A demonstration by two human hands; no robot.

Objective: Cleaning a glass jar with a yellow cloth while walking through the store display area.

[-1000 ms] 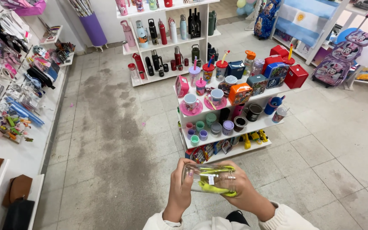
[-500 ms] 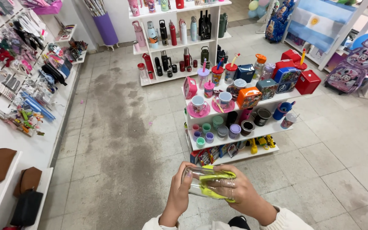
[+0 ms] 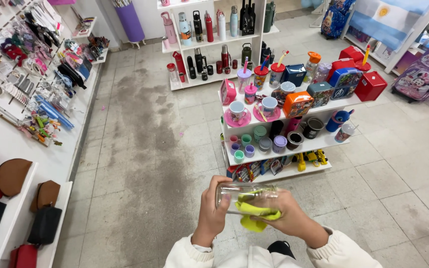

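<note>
**shelfwatcher:** Compared with a second ago, the view has drifted a bit right and tipped down, so the white display shelf (image 3: 279, 149) of cups and tins sits higher and more central. Both hands stay on the glass.

**tilefloor22:** Yeah. Left hand (image 3: 212, 211) is wrapped around the bottom end of the clear glass (image 3: 239, 196), which lies sideways at chest height over the grey tiled floor (image 3: 140, 164). Right hand (image 3: 286, 216) is clenched on a yellow-green cloth (image 3: 254, 214), pressed against the glass near its mouth.

**shelfwatcher:** Is the cloth inside it?

**tilefloor22:** Part of it looks tucked in, the rest hangs below. Can't tell how deep. Bottle shelf (image 3: 214, 39) stands further back, bags (image 3: 6, 208) on the left.
</note>
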